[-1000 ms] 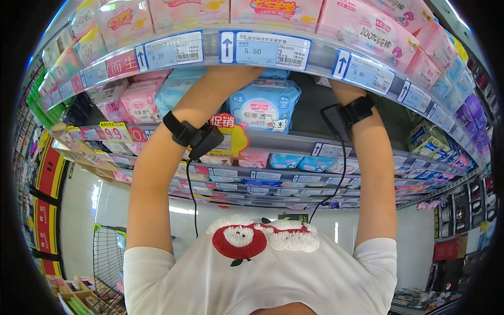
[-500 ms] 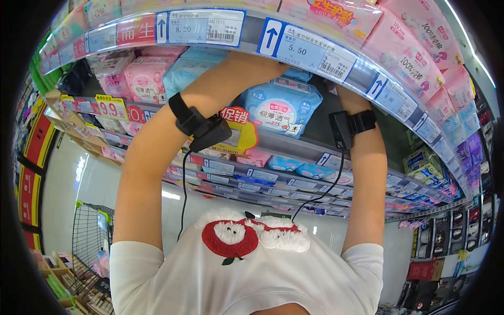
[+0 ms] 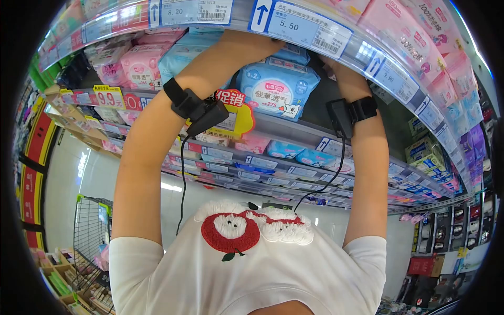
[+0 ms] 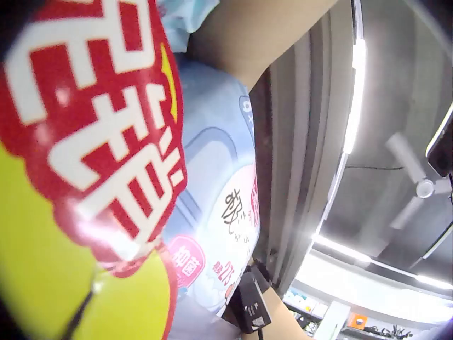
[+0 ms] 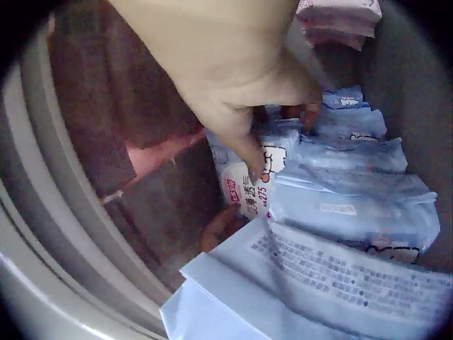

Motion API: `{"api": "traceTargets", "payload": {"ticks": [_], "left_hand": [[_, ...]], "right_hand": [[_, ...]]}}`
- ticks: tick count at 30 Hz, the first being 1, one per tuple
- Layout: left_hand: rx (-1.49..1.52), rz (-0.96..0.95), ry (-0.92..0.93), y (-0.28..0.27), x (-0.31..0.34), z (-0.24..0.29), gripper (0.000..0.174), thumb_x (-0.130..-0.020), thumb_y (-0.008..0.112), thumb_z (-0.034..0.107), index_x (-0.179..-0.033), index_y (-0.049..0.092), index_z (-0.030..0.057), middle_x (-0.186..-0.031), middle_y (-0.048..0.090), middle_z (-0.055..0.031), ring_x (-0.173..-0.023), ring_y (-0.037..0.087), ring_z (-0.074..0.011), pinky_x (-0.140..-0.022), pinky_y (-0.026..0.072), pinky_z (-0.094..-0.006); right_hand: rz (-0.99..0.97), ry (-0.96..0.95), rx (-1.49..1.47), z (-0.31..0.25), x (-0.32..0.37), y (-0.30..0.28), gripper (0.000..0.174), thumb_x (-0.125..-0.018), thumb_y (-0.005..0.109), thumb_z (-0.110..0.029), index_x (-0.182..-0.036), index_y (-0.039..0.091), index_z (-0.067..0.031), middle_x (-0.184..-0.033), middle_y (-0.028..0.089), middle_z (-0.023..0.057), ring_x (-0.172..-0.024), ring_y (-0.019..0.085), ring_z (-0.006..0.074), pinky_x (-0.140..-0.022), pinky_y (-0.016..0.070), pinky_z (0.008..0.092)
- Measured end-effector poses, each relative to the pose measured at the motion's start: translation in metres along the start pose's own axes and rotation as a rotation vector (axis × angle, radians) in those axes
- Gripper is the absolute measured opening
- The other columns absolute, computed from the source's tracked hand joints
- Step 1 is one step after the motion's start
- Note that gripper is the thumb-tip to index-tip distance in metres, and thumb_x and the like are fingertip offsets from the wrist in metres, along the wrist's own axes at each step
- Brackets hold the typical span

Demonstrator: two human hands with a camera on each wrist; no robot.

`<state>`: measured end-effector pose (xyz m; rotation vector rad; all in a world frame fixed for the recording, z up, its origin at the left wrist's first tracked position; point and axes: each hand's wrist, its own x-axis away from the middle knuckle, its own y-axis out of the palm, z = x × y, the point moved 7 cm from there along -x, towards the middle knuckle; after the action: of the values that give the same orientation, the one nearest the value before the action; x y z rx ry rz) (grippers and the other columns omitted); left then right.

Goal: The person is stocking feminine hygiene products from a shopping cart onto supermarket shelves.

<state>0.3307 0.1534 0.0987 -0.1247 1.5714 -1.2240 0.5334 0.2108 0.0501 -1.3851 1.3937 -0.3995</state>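
Observation:
My right hand (image 5: 248, 92) reaches behind the front packs and pinches a blue pack (image 5: 244, 188) between thumb and fingers. Beside that pack's lower edge, fingertips (image 5: 221, 228) of another hand show dimly, apparently the left. In the head view both hands go in under the upper shelf edge and are mostly hidden; the left wrist lies above the front blue pack (image 3: 278, 89), the right one to its right. Only the left arm shows in the left wrist view, behind that same front pack (image 4: 212, 177); how the left hand lies is hidden.
The upper shelf's price rail (image 3: 357, 55) hangs over both forearms. A red and yellow promotion sign (image 3: 236, 113) sticks out below the left wrist. Blue packs (image 5: 347, 198) stand in a row; pink packs (image 3: 142, 65) are at left. A wire cart (image 3: 92, 231) stands lower left.
The head view has turned and shifted, so the price rail sits higher and slants more. Both arms still reach under the upper shelf, around the front blue pack.

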Motion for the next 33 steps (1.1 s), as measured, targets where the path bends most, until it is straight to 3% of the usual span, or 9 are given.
{"api": "traceTargets", "payload": {"ticks": [7,16,19,21,25,26,28,31,33], "left_hand": [[0.0,0.069,0.111,-0.015,0.002,0.001,0.045,-0.083,0.056,0.039,-0.119,0.053,0.0118,-0.119,0.054,-0.0147,-0.107,0.052,-0.0306,-0.092,0.0405,-0.0388],[-0.212,-0.174,-0.009,-0.033,0.058,0.044,0.053,-0.084,0.056,0.034,-0.126,0.045,0.0057,-0.122,0.048,-0.0233,-0.113,0.044,-0.0395,-0.097,0.0336,-0.0407],[-0.067,0.104,0.089,-0.048,0.088,0.077,0.054,-0.078,0.062,0.028,-0.125,0.047,0.0076,-0.12,0.049,-0.0209,-0.112,0.044,-0.0385,-0.096,0.0333,-0.0425],[-0.026,0.034,0.01,-0.049,0.115,0.09,0.055,-0.074,0.065,0.025,-0.124,0.049,0.0082,-0.12,0.05,-0.019,-0.109,0.046,-0.0367,-0.094,0.0351,-0.043],[0.106,-0.035,-0.113,-0.064,0.167,0.088,0.058,-0.068,0.069,0.021,-0.121,0.051,0.0073,-0.119,0.052,-0.0164,-0.104,0.05,-0.0347,-0.089,0.0395,-0.042],[0.076,-0.021,-0.081,-0.076,0.184,0.085,0.059,-0.071,0.069,0.032,-0.118,0.052,0.0012,-0.119,0.052,-0.0197,-0.098,0.054,-0.0343,-0.085,0.0423,-0.0418],[0.198,0.208,-0.296,-0.098,0.219,0.067,0.061,-0.073,0.066,0.042,-0.113,0.054,-0.003,-0.114,0.054,-0.0231,-0.095,0.056,-0.0339,-0.084,0.0428,-0.042],[0.166,0.619,-0.335,-0.163,0.265,0.088,0.068,-0.073,0.062,0.051,-0.108,0.055,-0.0065,-0.108,0.055,-0.0265,-0.091,0.057,-0.0335,-0.083,0.0434,-0.042],[-0.03,0.709,-0.331,-0.192,0.301,0.111,0.067,-0.073,0.062,0.05,-0.108,0.055,-0.0061,-0.109,0.054,-0.0257,-0.092,0.057,-0.033,-0.083,0.0429,-0.0415]], "right_hand": [[-0.064,-0.042,0.169,-0.002,-0.018,0.005,0.054,-0.078,0.062,-0.037,-0.122,0.051,-0.0087,-0.127,0.048,0.0163,-0.117,0.045,0.034,-0.094,0.0383,0.0431],[0.048,-0.33,0.258,-0.071,0.047,-0.039,0.054,-0.078,0.061,-0.038,-0.122,0.051,-0.0086,-0.128,0.048,0.0167,-0.117,0.045,0.0344,-0.095,0.0376,0.0431],[0.113,-0.301,0.138,-0.098,0.111,-0.064,0.052,-0.076,0.063,-0.031,-0.118,0.052,-0.0034,-0.108,0.058,0.0199,-0.101,0.052,0.0406,-0.087,0.0425,0.0415],[0.235,-0.395,0.041,-0.109,0.146,-0.079,0.047,-0.069,0.069,-0.014,-0.113,0.057,-0.0023,-0.101,0.06,0.0187,-0.092,0.056,0.036,-0.083,0.0438,0.0406],[0.258,-0.587,-0.194,-0.105,0.177,-0.057,0.036,-0.059,0.061,0.001,-0.095,0.064,-0.0005,-0.075,0.06,0.0105,-0.069,0.058,0.0289,-0.068,0.0476,0.0374],[0.246,-0.643,-0.18,-0.102,0.187,-0.041,0.035,-0.058,0.061,0.002,-0.093,0.064,-0.0006,-0.073,0.06,0.0093,-0.066,0.058,0.0277,-0.065,0.0478,0.0365],[0.182,-0.738,-0.202,-0.102,0.191,0.016,0.034,-0.058,0.06,0.003,-0.091,0.064,-0.0009,-0.07,0.058,0.0075,-0.06,0.056,0.0251,-0.059,0.0472,0.0344],[0.069,-0.891,-0.309,-0.134,0.21,0.065,0.034,-0.058,0.059,0.005,-0.091,0.064,-0.0015,-0.068,0.056,0.0063,-0.056,0.055,0.0218,-0.053,0.045,0.0312],[0.005,-0.955,-0.381,-0.166,0.223,0.095,0.034,-0.059,0.059,0.005,-0.092,0.064,-0.0019,-0.067,0.056,0.0064,-0.056,0.054,0.0207,-0.052,0.0438,0.03]]}}
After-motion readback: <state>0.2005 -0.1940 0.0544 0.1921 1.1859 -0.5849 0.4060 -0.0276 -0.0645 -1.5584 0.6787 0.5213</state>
